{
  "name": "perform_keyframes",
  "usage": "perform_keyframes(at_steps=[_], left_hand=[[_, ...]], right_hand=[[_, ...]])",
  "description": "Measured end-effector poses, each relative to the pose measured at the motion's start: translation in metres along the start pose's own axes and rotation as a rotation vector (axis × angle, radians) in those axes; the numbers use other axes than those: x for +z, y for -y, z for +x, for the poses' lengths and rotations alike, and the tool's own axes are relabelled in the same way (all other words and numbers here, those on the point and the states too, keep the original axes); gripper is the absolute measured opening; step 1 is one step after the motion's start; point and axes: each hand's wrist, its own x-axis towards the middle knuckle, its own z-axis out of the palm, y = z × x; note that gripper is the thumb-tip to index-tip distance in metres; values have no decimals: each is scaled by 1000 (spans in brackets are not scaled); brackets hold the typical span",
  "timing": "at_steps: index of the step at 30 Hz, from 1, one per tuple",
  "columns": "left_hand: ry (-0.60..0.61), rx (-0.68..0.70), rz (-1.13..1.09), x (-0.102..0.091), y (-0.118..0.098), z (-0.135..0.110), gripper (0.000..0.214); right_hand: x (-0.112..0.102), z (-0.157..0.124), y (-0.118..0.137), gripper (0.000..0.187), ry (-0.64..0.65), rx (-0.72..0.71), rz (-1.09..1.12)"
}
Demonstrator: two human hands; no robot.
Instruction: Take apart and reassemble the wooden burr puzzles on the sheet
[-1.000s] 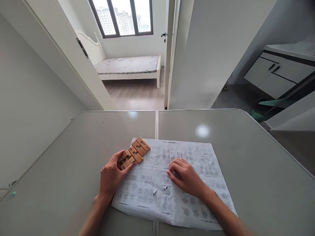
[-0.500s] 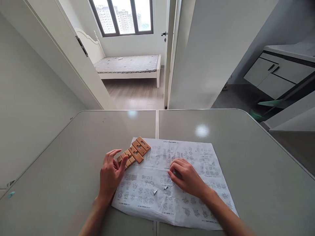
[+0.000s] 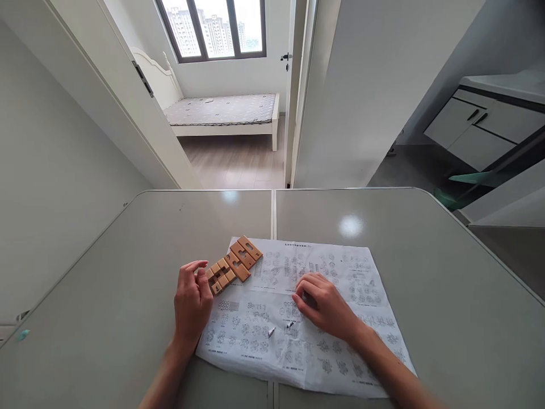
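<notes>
A row of flat wooden puzzle pieces [image 3: 240,258] with cut-out slots and printed numbers lies slantwise over the upper left part of a printed paper sheet [image 3: 264,355]. My left hand [image 3: 191,298] rests on its edge at the near left end of the row, fingers bent and thumb raised beside the pieces. It grips none of them, though whether it touches the end piece is hard to see. On the middle of the sheet lies my right hand [image 3: 321,301], loosely curled with thumb and fingertips drawn together. Nothing shows in it.
Two small dark and silvery scraps [image 3: 271,332] lie on the paper between my hands. The grey table [image 3: 426,272] has a seam down its middle. Beyond it are a doorway, a bed [image 3: 225,111] and a window. Cabinets [image 3: 481,122] stand at the right.
My left thumb has drawn back from the wooden pieces towards the fingers, uncovering the near end piece with its number. The right hand stays in place on the paper.
</notes>
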Motion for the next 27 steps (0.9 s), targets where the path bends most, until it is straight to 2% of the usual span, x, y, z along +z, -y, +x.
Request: perform_keyframes(at_steps=[27], left_hand=[[18, -53, -14, 1, 1, -1, 19]], right_hand=[[0, 1, 1, 19, -7, -11, -3]])
